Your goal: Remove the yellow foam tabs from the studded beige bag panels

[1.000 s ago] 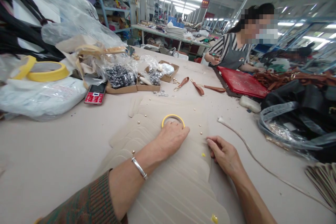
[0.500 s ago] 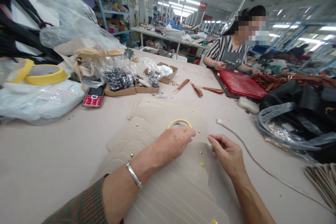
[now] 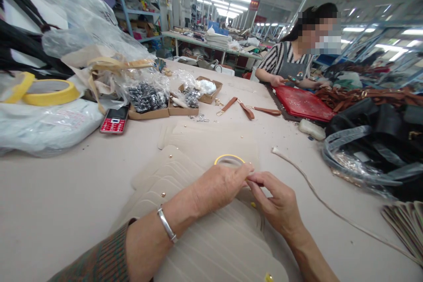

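Observation:
My left hand (image 3: 220, 185) is wrapped round a roll of yellow-edged tape (image 3: 230, 157), whose top arc shows above the knuckles. My right hand (image 3: 279, 198) pinches at the roll's right side, its fingertips meeting those of my left hand; a small yellow bit shows between them. Beneath both hands lie overlapping beige sheets (image 3: 211, 246) with small gold studs. Small yellow pieces sit on the sheets, one near my right hand and another at the bottom edge (image 3: 269, 277).
A red phone (image 3: 114, 120), open boxes (image 3: 150, 114) of small parts and brown straps (image 3: 246, 110) lie beyond the sheets. At right are a cord (image 3: 317, 198), black bags (image 3: 380, 141) and a red tray (image 3: 302, 102), with a person behind it. Yellow tape rolls (image 3: 51, 92) lie left.
My right hand has moved left and its fingertips now meet my left hand at the tape roll. My left hand and the roll have shifted slightly right.

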`<state>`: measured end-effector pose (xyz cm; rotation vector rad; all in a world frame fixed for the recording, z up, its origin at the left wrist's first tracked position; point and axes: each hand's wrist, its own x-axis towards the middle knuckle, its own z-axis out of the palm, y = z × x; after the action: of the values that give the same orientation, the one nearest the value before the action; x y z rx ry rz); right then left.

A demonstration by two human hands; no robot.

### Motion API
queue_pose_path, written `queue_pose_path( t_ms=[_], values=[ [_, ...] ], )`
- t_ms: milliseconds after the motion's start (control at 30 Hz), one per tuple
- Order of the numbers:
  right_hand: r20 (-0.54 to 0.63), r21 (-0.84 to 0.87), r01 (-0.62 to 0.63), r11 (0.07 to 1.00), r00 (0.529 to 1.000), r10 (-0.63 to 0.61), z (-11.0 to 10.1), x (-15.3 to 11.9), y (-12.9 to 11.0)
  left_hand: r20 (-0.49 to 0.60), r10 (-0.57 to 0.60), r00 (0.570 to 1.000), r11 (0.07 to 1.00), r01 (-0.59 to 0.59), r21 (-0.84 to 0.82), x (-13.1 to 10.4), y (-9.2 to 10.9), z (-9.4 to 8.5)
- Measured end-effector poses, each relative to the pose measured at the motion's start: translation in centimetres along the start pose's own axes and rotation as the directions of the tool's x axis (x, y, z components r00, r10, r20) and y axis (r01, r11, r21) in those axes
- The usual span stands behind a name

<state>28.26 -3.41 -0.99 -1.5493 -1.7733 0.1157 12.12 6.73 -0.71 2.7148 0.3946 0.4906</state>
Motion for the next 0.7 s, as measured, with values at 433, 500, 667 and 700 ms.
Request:
queue_pose_path(
  t_ms=[433, 500, 667, 700],
  values=[
    [-0.129, 0.084, -0.337, 0.938, 0.930, 0.345, 0.7, 0.2, -1.3, -0.063, 0.006, 0.998, 0.999, -0.003, 0.046, 0.5, 0.3, 0.0],
    [-0.055, 0.283, -0.495, 0.821, 0.846, 0.530, 0.7, 0.3, -1.5, -0.111, 0.007, 0.994, 0.999, -0.001, 0.054, 0.5, 0.5, 0.2],
    [0.049, 0.482, -0.602, 0.637, 0.744, 0.666, 0.7, 0.9, -1.7, -0.166, 0.000, 0.986, 0.996, 0.015, 0.086, 0.5, 1.0, 0.6],
    [0.044, 0.490, -0.606, 0.627, 0.735, 0.676, 0.7, 1.0, -1.5, -0.175, 0.001, 0.985, 0.996, 0.015, 0.090, 0.5, 1.2, 0.6]
  ],
)
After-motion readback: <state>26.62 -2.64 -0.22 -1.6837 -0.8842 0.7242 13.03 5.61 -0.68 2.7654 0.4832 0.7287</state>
